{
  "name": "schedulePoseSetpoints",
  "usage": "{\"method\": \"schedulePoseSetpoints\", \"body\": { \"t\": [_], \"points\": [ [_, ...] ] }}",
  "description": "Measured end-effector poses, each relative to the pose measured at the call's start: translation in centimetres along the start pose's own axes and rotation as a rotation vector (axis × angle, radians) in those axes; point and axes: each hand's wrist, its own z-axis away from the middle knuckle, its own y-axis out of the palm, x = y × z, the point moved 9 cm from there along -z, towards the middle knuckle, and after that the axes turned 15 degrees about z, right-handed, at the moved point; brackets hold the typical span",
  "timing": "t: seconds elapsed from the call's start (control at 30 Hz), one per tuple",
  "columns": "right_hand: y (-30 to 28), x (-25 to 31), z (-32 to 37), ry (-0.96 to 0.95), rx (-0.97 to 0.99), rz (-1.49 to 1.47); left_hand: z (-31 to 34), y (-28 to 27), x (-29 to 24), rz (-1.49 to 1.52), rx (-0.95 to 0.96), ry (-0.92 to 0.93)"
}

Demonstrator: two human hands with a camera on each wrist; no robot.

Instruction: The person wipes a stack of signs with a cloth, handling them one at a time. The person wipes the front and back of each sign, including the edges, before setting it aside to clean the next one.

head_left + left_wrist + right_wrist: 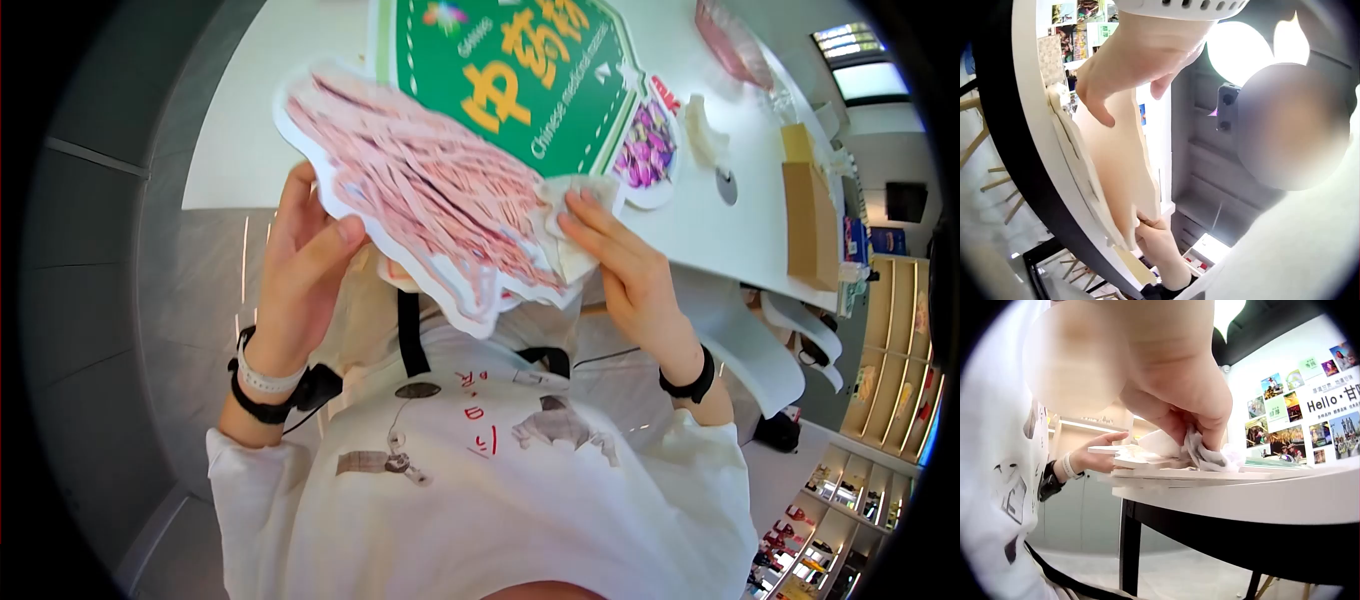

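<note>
A cut-out board with a green panel (510, 70) and a picture of pink strips (420, 180) is tilted over the table's near edge. My left hand (305, 265) grips its left edge, thumb on the printed face; the left wrist view shows that hand (1129, 69) at the board's plain side (1113, 156). With curled fingers my right hand (630, 265) presses a crumpled white tissue (575, 225) onto the print's lower right. In the right wrist view the right hand (1179, 381) pinches the tissue (1200, 453). Purple flowers (648, 145) are printed at the board's right.
On the white table (740, 230) lie another crumpled tissue (706, 132), a pink transparent tray (732, 42) and a cardboard box (810, 225). White chairs (745, 350) stand at the right. Shelves (890, 370) line the far right.
</note>
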Motion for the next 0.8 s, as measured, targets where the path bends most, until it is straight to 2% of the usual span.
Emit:
{"method": "schedulePoseSetpoints", "body": {
  "t": [0.03,0.07,0.17,0.23,0.27,0.37,0.4,0.5,0.57,0.63,0.73,0.8],
  "points": [
    [-0.2,0.2,-0.3,-0.008,-0.014,-0.033,-0.2,1.9,-0.5,0.08,0.033,0.063],
    [-0.2,0.4,-0.8,0.027,-0.033,-0.075,-0.5,2.5,0.4,0.209,-0.058,-0.003],
    [0.1,-2.1,-1.0,0.077,-0.153,-0.341,-2.5,1.5,2.5,0.091,-0.101,-0.063],
    [-0.1,-6.0,-0.1,0.403,-0.326,-0.919,-3.4,1.1,2.5,0.159,-0.133,-0.058],
    [0.4,-8.9,1.5,0.501,-0.494,-1.18,-3.9,0.6,2.7,0.186,-0.118,-0.067],
    [-0.2,-10.5,4.8,0.63,-0.783,-1.191,-2.8,-1.0,3.3,0.226,-0.112,-0.045],
    [-0.1,-9.8,4.9,0.626,-0.776,-1.173,-2.7,-1.2,3.1,0.231,-0.107,-0.047],
    [0.2,-5.4,4.0,0.425,-0.54,-0.698,-2.9,-1.1,3.2,0.246,-0.121,-0.047],
    [0.7,0.9,1.0,-0.046,-0.363,-0.266,-3.0,-1.1,3.3,0.247,-0.136,-0.044],
    [1.0,5.7,-0.5,-0.225,-0.306,0.143,-3.0,-1.4,2.9,0.235,-0.146,-0.032],
    [0.6,6.1,0.2,-0.36,-0.389,0.096,-1.9,-1.7,1.8,0.259,-0.198,0.002],
    [0.8,3.8,1.1,-0.287,-0.37,-0.055,-2.1,-2.4,1.4,0.244,-0.18,0.078]
  ]
}}
